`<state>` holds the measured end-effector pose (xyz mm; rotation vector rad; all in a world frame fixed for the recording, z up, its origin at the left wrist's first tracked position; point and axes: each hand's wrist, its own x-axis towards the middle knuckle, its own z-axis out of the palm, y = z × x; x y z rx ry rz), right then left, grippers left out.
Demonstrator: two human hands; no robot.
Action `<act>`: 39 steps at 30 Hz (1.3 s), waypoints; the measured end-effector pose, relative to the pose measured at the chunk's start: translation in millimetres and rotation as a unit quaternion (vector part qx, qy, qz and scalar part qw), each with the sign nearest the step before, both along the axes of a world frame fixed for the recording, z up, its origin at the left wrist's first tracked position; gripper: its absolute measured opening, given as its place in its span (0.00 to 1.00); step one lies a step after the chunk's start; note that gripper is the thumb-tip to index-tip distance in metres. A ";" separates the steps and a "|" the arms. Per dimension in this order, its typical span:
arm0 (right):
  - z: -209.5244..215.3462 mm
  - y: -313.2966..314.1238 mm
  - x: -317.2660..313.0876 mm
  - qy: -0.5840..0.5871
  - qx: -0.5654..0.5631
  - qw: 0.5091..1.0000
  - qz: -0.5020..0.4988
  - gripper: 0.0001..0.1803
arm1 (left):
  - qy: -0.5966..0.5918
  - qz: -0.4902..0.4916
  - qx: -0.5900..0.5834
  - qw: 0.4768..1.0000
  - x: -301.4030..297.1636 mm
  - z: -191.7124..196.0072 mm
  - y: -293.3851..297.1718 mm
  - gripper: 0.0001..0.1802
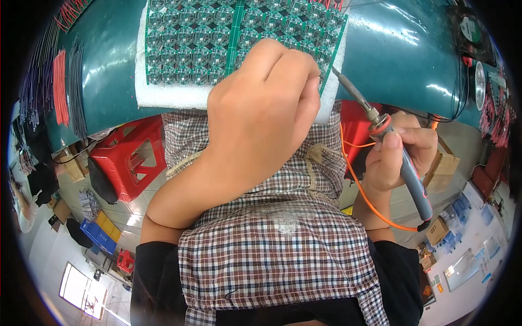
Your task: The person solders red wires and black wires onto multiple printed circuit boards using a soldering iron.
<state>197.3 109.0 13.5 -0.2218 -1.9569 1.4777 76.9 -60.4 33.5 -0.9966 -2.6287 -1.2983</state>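
Two green panels of small round circuit boards [187, 53] lie side by side on a white foam sheet [174, 98] at the table's front edge. My left hand [258, 108] is over the right panel, its fingers curled together and pointing down. The back of that hand hides the fingertips and whatever they may pinch. My right hand [402, 149] grips the grey handle of a soldering iron [416, 187]. The iron's tip points up and left, close to the right panel's edge. Between tip and left hand there is a small gap.
An orange cord [361, 198] trails from the iron's handle. Bundles of red wires [60, 89] and dark wires [76, 92] lie on the green table [386, 49] at left. More pink wires [497, 122] hang at right. A red stool [128, 160] stands below left.
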 end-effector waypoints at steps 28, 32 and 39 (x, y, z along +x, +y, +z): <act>-2.2 3.8 -13.2 0.032 -0.028 0.999 0.003 0.13 | 0.023 0.035 -0.030 0.999 -7.7 4.6 6.3 0.06; -1.2 3.1 -15.9 0.026 -0.024 0.999 0.005 0.13 | 0.029 0.039 -0.017 0.999 -9.7 2.5 7.8 0.06; -2.9 0.6 -18.9 0.027 -0.031 0.999 -0.001 0.13 | 0.036 0.034 -0.028 0.998 -11.9 1.5 8.2 0.06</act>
